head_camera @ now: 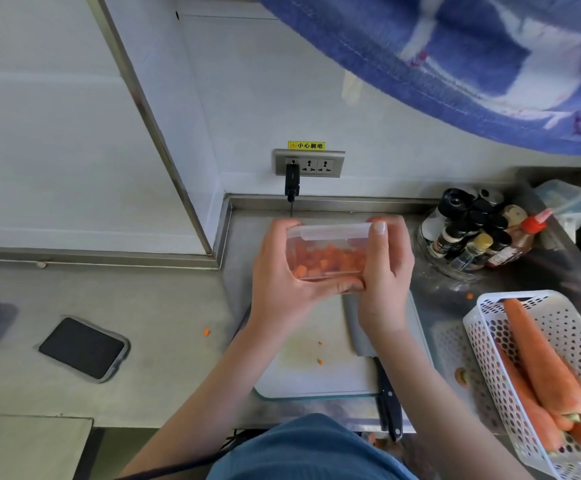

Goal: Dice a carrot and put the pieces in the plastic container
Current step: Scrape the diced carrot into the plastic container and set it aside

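Starting at the near edge, your knife [387, 393] lies on the right side of the cutting board [316, 375], black handle toward you and overhanging the board's near rim, blade pointing away under your right wrist. A few small carrot bits [319, 361] remain on the board's surface. To the right, a white perforated basket [489, 344] holds several whole carrots [541, 355], lying lengthwise. To the left on the steel counter [164, 368] sits a dark rectangular pad [83, 348], with one stray carrot piece [206, 331] between it and the board. Above the far end of the board, both of your hands are raised and grasping the plastic container [328, 251]: your left hand [282, 282] wraps its left end and underside, your right hand [386, 268] clamps its right end with the thumb up on the rim. The container is clear of the counter and carries the diced carrot [330, 261], visible through its wall. Farther right stands a round rack of seasoning bottles [472, 237] with a red-capped squeeze bottle [528, 233] beside it. On the far wall, a socket strip [309, 163] has a black plug [292, 181] in its left outlet.
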`<state>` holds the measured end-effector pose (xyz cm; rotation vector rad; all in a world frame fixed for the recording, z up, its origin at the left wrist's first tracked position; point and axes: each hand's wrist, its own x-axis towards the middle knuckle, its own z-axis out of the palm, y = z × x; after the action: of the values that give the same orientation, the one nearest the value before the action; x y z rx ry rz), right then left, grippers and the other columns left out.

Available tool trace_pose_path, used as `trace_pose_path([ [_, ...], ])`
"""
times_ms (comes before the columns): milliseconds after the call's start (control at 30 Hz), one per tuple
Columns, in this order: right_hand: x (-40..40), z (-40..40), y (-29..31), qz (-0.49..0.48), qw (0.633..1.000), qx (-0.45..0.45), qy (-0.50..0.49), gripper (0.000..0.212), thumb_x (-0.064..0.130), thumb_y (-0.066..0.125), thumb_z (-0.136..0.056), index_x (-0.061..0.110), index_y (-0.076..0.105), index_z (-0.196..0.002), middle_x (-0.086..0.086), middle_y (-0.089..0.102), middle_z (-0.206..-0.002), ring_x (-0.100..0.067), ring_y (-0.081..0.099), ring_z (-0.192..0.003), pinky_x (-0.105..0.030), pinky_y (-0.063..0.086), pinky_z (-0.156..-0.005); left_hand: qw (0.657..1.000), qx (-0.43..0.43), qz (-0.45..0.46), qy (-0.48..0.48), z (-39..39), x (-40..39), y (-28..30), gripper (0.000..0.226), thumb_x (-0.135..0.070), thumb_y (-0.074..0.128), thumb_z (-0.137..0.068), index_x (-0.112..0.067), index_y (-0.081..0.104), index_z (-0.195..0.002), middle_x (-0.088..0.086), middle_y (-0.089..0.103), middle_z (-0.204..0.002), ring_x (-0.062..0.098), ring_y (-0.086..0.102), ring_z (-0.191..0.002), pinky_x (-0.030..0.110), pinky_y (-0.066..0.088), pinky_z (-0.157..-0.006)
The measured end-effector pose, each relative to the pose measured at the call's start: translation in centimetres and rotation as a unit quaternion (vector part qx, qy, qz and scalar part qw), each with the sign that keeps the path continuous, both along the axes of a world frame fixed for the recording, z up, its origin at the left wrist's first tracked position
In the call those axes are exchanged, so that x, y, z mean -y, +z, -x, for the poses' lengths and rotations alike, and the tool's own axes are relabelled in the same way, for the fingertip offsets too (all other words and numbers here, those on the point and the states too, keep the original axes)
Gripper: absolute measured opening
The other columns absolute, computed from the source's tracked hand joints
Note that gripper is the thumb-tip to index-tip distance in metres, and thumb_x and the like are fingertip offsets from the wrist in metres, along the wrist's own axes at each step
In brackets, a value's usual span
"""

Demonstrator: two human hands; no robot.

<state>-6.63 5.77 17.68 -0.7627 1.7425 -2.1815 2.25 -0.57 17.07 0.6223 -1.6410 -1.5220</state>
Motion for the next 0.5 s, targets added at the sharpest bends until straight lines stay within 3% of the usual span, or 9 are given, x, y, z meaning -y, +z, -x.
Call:
trace_pose_path([
  [100,0.4,0.0,0.6,-0.005,0.999,0.043,0.016,0.032,0.028,0.053,-0.096,0.012,0.039,-0.072,0.010,0.043,-0.058,0.002,0.046,-0.047,-0.015,0.038,-0.047,0.994,0.048,0.087,0.054,-0.3,0.9,0.0,0.073,-0.046,0.088,-0.037,-0.039,0.046,-0.096,0.000,0.063,-0.085,0.011,0.064,-0.071,0.041,0.056,-0.059],
  [200,0.6,0.4,1.5,-0.041,0.992,0.083,0.087,0.026,0.036,0.056,-0.087,0.016,0.044,-0.077,0.002,0.052,-0.065,-0.009,0.055,-0.055,-0.020,0.044,-0.048,0.992,0.026,0.105,0.071,-0.4,1.2,1.0,0.075,-0.052,0.087,-0.038,-0.033,0.047,-0.098,0.003,0.062,-0.086,0.012,0.065,-0.073,0.036,0.056,-0.062],
  [300,0.6,1.1,1.6,-0.065,0.957,0.192,0.206,0.037,0.046,0.063,-0.078,0.016,0.051,-0.097,-0.006,0.069,-0.084,-0.023,0.068,-0.074,-0.030,0.053,-0.060,0.990,0.007,0.128,0.062,-0.2,2.2,1.1,0.073,-0.050,0.088,-0.041,-0.031,0.048,-0.099,0.008,0.059,-0.094,0.019,0.065,-0.079,0.040,0.056,-0.065],
  [367,0.9,1.4,1.6,-0.088,0.933,0.251,0.244,0.070,0.054,0.068,-0.074,0.007,0.049,-0.121,-0.022,0.067,-0.107,-0.031,0.067,-0.090,-0.040,0.057,-0.071,0.988,0.020,0.150,0.043,0.0,3.0,0.9,0.075,-0.050,0.090,-0.044,-0.027,0.049,-0.103,0.010,0.056,-0.099,0.030,0.063,-0.084,0.049,0.053,-0.067],
  [433,1.2,1.2,1.3,-0.087,0.927,0.271,0.244,0.090,0.058,0.072,-0.071,0.000,0.041,-0.133,-0.029,0.059,-0.121,-0.039,0.062,-0.106,-0.053,0.053,-0.089,0.991,0.035,0.130,0.016,0.0,3.5,1.2,0.062,-0.053,0.083,-0.056,-0.034,0.048,-0.103,0.003,0.052,-0.104,0.034,0.058,-0.090,0.049,0.051,-0.073],
  [500,1.4,1.1,0.7,-0.063,0.935,0.278,0.212,0.081,0.051,0.072,-0.075,0.000,0.041,-0.131,-0.030,0.058,-0.122,-0.043,0.060,-0.110,-0.060,0.046,-0.095,0.995,0.061,0.074,-0.008,0.2,3.5,2.0,0.047,-0.053,0.070,-0.067,-0.040,0.047,-0.106,0.003,0.052,-0.109,0.028,0.057,-0.098,0.043,0.050,-0.081],
])
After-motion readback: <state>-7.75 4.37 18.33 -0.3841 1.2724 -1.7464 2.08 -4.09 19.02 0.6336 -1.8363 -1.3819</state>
